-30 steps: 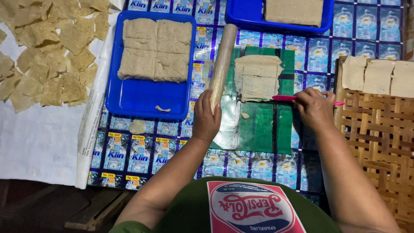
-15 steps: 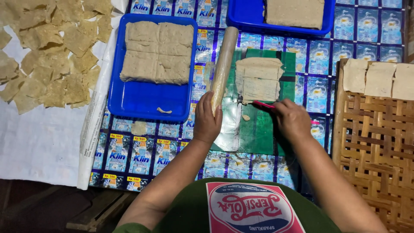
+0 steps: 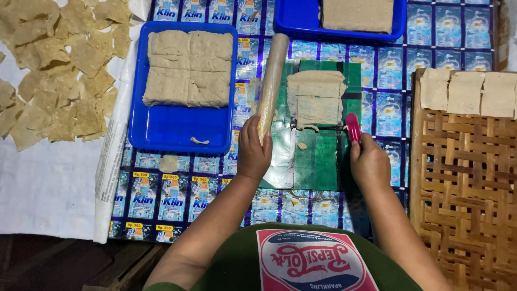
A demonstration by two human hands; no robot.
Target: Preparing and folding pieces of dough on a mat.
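The left hand [image 3: 253,150] wraps its grip around the near end of a long dough-dusted rolling pin [image 3: 272,81], which lies on the counter [image 3: 388,108] along the left edge of a green cutting mat [image 3: 318,156]; the fingertips are hidden under the pin. The right hand [image 3: 369,161] has its grip clamped on a pink-handled tool [image 3: 353,126]; only the handle shows, and any blade is too small to make out. Between the hands, a stacked slab of thin dough [image 3: 315,97] rests on the mat's far half. A blue tray [image 3: 177,129] of scored dough sits to the left, while a second blue tray [image 3: 301,29] is cut off at the far edge. A woven bamboo rack [image 3: 463,178] at the right edge is partly out of view.
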